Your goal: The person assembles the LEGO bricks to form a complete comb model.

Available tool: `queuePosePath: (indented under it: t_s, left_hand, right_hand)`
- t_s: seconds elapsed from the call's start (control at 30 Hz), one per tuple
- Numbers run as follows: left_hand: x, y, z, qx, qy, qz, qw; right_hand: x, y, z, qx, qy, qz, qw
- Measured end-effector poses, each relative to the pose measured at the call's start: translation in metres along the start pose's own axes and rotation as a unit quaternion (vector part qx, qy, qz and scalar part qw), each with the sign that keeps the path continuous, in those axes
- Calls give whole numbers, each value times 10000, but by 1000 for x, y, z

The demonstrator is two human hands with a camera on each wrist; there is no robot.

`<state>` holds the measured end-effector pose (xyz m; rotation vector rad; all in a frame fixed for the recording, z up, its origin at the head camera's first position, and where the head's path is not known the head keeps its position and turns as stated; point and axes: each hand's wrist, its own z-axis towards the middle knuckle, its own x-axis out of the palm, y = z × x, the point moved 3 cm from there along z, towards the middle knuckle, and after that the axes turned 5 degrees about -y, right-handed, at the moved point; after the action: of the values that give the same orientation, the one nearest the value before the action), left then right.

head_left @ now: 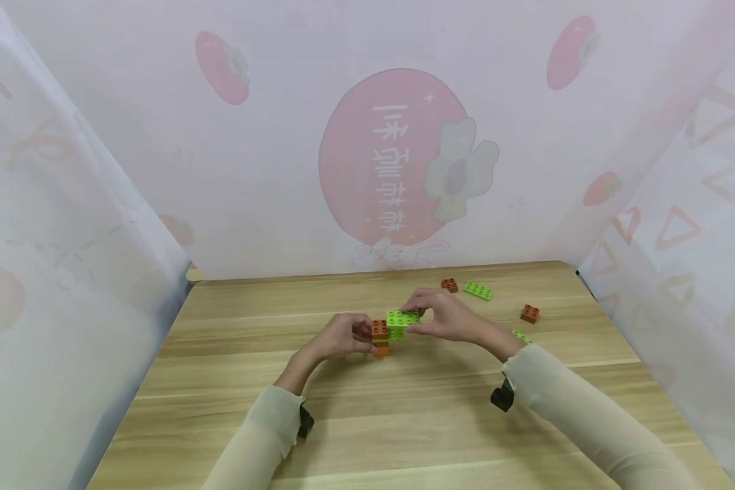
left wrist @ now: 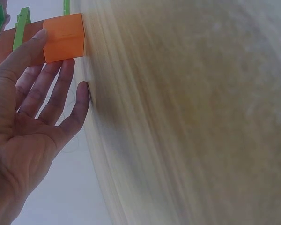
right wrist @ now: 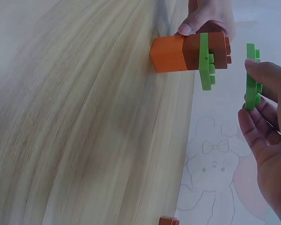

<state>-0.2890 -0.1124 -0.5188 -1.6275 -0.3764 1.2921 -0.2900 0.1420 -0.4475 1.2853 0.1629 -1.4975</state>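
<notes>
A small stack stands upright on the table, with an orange brick [right wrist: 168,54] at its base. Above that come a brown brick [right wrist: 191,57], a green plate [right wrist: 205,77] jutting to the right, and another brown brick [right wrist: 219,52] on top. My left hand [head_left: 341,335] pinches the stack from its left side, thumb on the near face and fingers behind. Between thumb and fingers, my right hand [head_left: 444,316] pinches a second green plate [right wrist: 250,89], studs upward. In the right wrist view a gap shows between this plate and the top brown brick.
Towards the table's back right lie a brown brick [head_left: 450,285], a green plate [head_left: 478,290] and another brown brick [head_left: 529,313]. Another green piece [head_left: 520,335] is partly hidden by my right forearm. Printed curtains [head_left: 269,204] enclose the wooden table [head_left: 233,381] at back and sides.
</notes>
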Motion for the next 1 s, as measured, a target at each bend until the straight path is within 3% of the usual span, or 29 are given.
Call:
queuePosePath:
  t_s: [1.0]
  left_hand:
    - [0,0,0,-21,16,9,10000]
  right_hand:
    - [23,2,21,-27,265,-105,9996]
